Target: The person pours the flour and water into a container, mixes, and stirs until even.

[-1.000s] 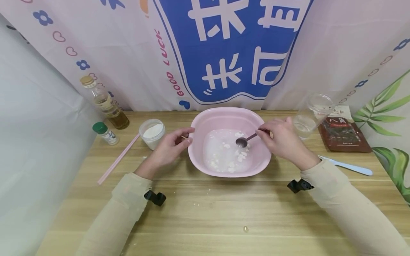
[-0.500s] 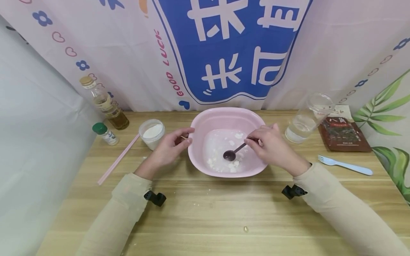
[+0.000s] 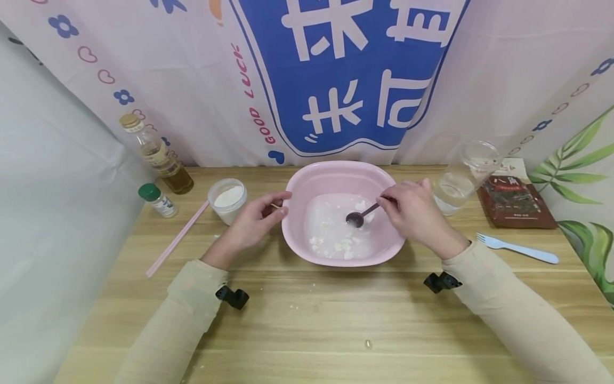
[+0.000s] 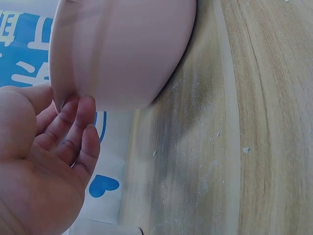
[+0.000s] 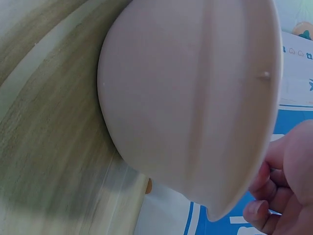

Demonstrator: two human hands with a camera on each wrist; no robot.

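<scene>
A pink plastic basin [image 3: 342,257] stands on the table with cloudy white liquid and white clumps [image 3: 342,246] in its bottom. My left hand [image 3: 254,223] pinches the basin's left rim, thumb on top and fingertips against the underside of the lip, as the left wrist view shows. Over the right rim, my right hand [image 3: 422,216] grips a small dark measuring spoon [image 3: 355,219] by its handle. The spoon's bowl dips at the liquid, right of the middle. In the right wrist view the basin's wall [image 5: 161,93] hides the spoon, and curled fingers [image 5: 266,205] show beyond the rim.
Left of the basin are a tub of white powder [image 3: 228,201], pink chopsticks [image 3: 177,239], a green-capped shaker [image 3: 158,200] and an oil bottle [image 3: 165,162]. To the right are a clear cup [image 3: 462,178], a brown packet [image 3: 515,202] and a blue fork [image 3: 520,249].
My right hand has swept the spoon leftward and toward me, then back rightward and away through the liquid. The clumps have shifted toward the near side. My left hand has stayed on the rim.
</scene>
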